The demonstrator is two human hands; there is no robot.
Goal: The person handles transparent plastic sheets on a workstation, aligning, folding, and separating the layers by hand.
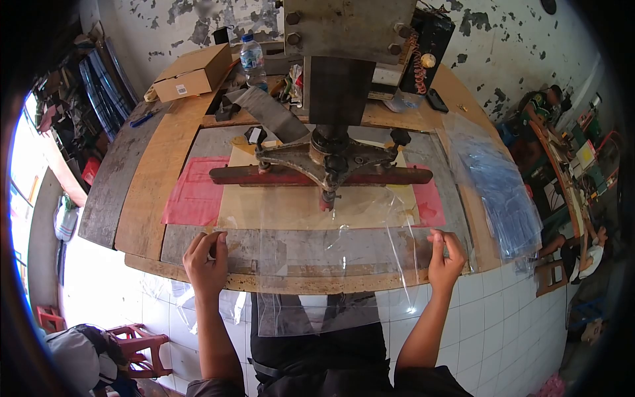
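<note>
A transparent plastic sheet [337, 255] lies under the press head and hangs over the table's front edge towards the person's lap. To its left is my left hand [206, 261], its fingers curled in towards the thumb. My right hand [446, 259] is curled the same way just beyond the sheet's right side. Both hands are apart from the sheet's visible edges, and nothing shows between their fingers. A metal press bar [377, 176] stands above a pale board [241, 208] with pink pieces [195, 192] at both ends.
Folded clear plastic [499, 198] lies on the right of the table. A cardboard box [193, 71], a water bottle [252, 61] and a phone [436, 100] are at the back. Red stools [142, 347] stand lower left. Other people [542, 102] are at far right.
</note>
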